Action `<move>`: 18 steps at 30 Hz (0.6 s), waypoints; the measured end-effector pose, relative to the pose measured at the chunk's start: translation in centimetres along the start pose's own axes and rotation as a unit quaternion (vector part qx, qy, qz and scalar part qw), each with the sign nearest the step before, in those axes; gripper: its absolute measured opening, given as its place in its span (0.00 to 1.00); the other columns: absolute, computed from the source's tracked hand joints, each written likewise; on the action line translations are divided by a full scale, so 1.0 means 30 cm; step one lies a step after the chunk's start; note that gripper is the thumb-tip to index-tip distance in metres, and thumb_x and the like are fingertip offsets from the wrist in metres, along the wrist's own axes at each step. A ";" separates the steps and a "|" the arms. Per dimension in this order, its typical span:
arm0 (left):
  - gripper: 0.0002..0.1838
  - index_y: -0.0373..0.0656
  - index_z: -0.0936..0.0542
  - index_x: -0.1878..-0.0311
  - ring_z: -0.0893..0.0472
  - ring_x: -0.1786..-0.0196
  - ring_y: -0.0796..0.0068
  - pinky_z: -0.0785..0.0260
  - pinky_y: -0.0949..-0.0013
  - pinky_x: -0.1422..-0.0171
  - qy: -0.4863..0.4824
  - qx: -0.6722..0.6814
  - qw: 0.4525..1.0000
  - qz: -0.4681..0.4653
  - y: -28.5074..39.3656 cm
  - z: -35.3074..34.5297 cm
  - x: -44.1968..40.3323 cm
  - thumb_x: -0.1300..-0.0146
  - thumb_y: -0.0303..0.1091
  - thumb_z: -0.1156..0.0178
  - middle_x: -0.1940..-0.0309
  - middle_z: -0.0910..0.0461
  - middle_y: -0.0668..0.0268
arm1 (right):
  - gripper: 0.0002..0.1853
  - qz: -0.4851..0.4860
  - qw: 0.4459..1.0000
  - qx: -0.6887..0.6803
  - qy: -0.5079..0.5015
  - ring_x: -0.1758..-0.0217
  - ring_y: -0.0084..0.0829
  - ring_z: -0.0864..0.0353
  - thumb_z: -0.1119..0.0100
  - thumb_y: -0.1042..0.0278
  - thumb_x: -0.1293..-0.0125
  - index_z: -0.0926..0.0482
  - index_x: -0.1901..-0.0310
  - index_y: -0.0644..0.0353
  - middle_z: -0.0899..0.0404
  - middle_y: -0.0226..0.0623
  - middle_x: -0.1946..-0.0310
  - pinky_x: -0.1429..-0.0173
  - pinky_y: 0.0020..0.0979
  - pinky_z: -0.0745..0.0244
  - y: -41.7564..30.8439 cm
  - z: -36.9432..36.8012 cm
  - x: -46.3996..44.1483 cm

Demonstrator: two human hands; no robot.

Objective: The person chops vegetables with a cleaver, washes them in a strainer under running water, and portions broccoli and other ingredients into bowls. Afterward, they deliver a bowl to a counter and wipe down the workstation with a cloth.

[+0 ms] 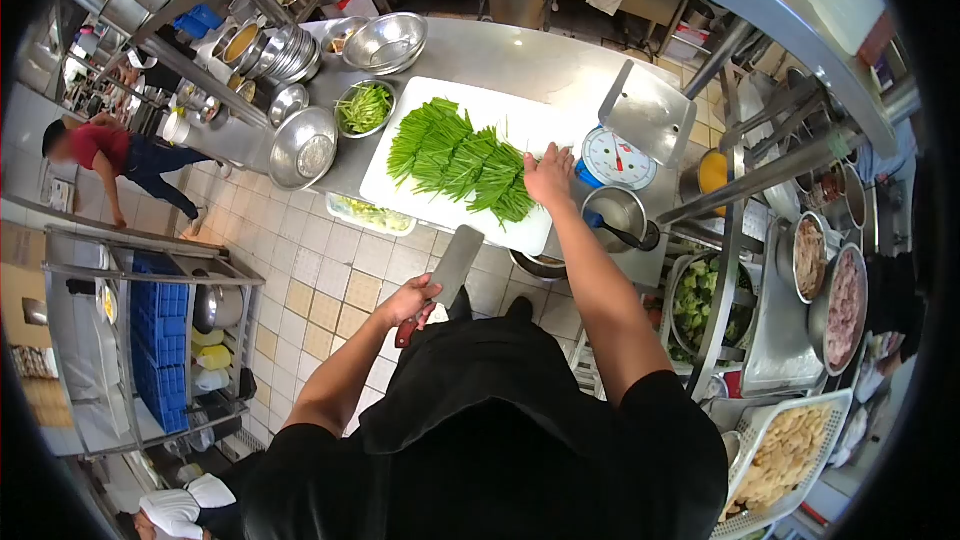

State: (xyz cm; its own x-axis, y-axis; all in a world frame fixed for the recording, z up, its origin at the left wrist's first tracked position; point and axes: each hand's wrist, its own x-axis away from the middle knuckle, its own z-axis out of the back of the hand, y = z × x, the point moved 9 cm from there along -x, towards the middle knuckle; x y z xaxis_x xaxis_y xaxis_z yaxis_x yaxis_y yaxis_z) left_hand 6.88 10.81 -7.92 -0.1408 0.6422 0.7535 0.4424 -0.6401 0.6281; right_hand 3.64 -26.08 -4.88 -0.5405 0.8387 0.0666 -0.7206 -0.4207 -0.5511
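Observation:
Cut green stalks [460, 160] lie in several overlapping rows on a white cutting board [540, 230]. My right hand [549, 177] rests at the right end of the rows, fingers spread, palm down beside the greens. Wrapped round a cleaver's red-brown handle, my left hand [410, 302] is low in front of my body. The wide blade of the cleaver [457, 258] points up toward the board's near edge. A metal bowl of cut green pieces [364, 109] stands left of the board. Just right of my right hand is a dial scale [618, 157].
Empty metal bowls [303, 148] stand at the left of the steel counter [480, 48]. A pot with a ladle [614, 218] is at the right, near a steel post. A person in a red shirt [100, 155] is at the far left; another person [185, 508] is at the lower left.

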 end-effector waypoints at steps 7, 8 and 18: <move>0.11 0.45 0.33 0.51 0.33 0.88 0.76 0.35 0.68 0.86 -0.017 0.028 0.999 -0.005 0.067 -0.170 -0.158 0.26 0.41 0.51 0.83 0.33 0.68 | 0.39 0.154 0.984 -0.083 -0.040 0.21 0.53 0.56 0.49 0.47 0.30 0.44 0.29 0.69 0.48 0.57 0.27 0.21 0.50 0.61 -0.064 -0.087 0.164; 0.11 0.45 0.33 0.50 0.32 0.87 0.76 0.34 0.68 0.86 -0.019 0.029 0.999 -0.010 0.101 -0.196 -0.190 0.26 0.41 0.51 0.82 0.33 0.68 | 0.39 0.164 0.982 -0.087 -0.027 0.22 0.54 0.55 0.48 0.48 0.30 0.45 0.29 0.69 0.48 0.57 0.27 0.21 0.50 0.61 -0.072 -0.081 0.186; 0.13 0.41 0.36 0.49 0.33 0.87 0.75 0.35 0.68 0.84 -0.048 -0.074 0.993 -0.077 0.236 -0.332 -0.336 0.25 0.41 0.53 0.83 0.35 0.69 | 0.27 0.161 0.973 -0.149 0.073 0.34 0.57 0.36 0.48 0.72 0.32 0.37 0.33 0.72 0.34 0.60 0.37 0.29 0.46 0.40 -0.054 0.014 0.306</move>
State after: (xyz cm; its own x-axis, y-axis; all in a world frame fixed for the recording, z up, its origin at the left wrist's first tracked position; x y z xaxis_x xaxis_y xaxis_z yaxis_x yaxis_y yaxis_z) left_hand 2.61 -4.40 -9.13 -0.1076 0.7700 0.6290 0.2858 -0.5820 0.7613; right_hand -0.34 -17.86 -3.03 -0.6347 0.7293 -0.2555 -0.3548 -0.5687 -0.7421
